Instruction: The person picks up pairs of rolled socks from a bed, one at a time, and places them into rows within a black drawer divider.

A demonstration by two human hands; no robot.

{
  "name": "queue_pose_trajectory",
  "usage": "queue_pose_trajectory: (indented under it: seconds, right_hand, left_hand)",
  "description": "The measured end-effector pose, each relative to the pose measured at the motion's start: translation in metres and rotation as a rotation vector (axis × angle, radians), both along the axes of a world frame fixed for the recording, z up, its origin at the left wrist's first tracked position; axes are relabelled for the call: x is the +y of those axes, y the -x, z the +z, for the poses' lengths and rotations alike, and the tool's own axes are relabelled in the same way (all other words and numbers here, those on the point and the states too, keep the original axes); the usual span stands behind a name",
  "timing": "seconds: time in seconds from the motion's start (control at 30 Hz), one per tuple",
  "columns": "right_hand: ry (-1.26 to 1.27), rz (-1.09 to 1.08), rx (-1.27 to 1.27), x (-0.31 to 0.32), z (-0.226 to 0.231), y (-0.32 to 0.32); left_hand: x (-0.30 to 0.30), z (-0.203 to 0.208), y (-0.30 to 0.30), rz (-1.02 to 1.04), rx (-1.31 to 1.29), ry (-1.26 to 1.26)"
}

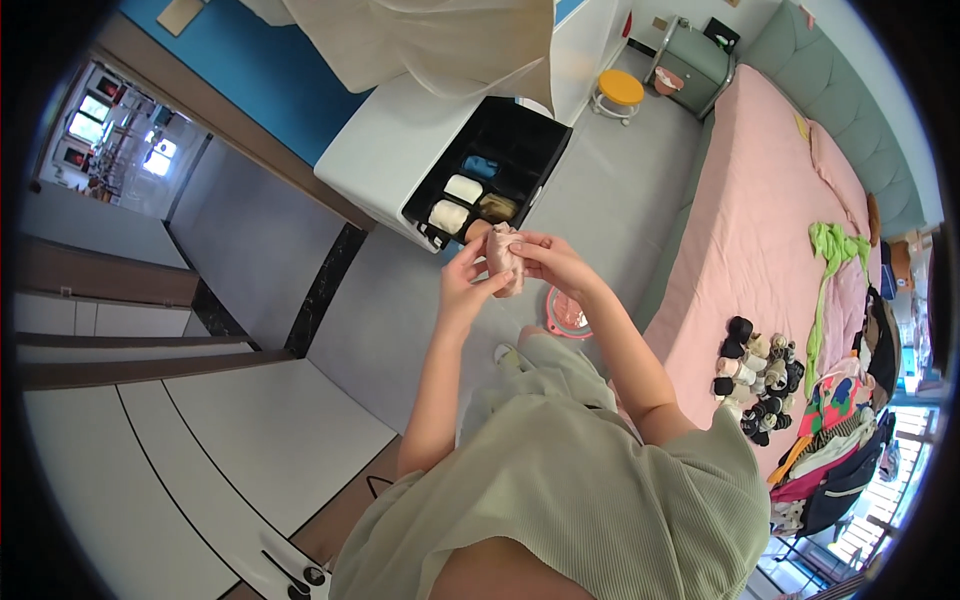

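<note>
Both my hands hold a rolled pale pink cloth (506, 260) upright in front of me. My left hand (470, 275) grips its left side, thumb across the lower part. My right hand (545, 258) pinches it near the top from the right. Just beyond my hands, a black drawer (520, 150) is pulled out of a white cabinet (400, 145). Inside it lie two white rolls (455, 203), a blue roll (480, 166) and a brownish roll (497, 207). A tan roll in its near end is partly hidden by my fingers.
On the right, a pink-covered bed (710, 230) bears several rolled sock bundles (760, 375) and a pile of clothes (840, 420). A pink round basin (568, 312) stands on the floor near my feet. Farther back is a yellow stool (620, 90). White cabinets (200, 470) line the left.
</note>
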State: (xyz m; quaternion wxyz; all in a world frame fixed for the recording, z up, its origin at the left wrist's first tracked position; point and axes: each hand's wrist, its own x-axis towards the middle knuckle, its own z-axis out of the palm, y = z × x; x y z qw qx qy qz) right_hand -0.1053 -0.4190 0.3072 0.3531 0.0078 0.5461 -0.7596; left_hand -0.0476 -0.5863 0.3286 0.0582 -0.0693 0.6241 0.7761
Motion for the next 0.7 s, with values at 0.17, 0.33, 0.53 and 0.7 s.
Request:
queue_pose_trajectory:
  seconds: [0.17, 0.33, 0.53, 0.7]
  right_hand:
    - [0.020, 0.063, -0.059, -0.010, -0.003, 0.003]
    - [-0.053, 0.133, -0.083, -0.006, -0.011, 0.026]
    - [-0.100, 0.186, -0.071, 0.002, -0.015, 0.078]
    - [-0.219, 0.327, 0.040, 0.001, -0.016, 0.133]
  left_hand:
    - [-0.005, -0.003, -0.006, 0.072, -0.001, -0.022]
    - [-0.005, 0.000, 0.004, 0.087, -0.026, -0.012]
    - [0.005, -0.001, 0.047, 0.066, -0.017, -0.059]
    - [0.009, -0.022, 0.092, 0.101, 0.074, -0.049]
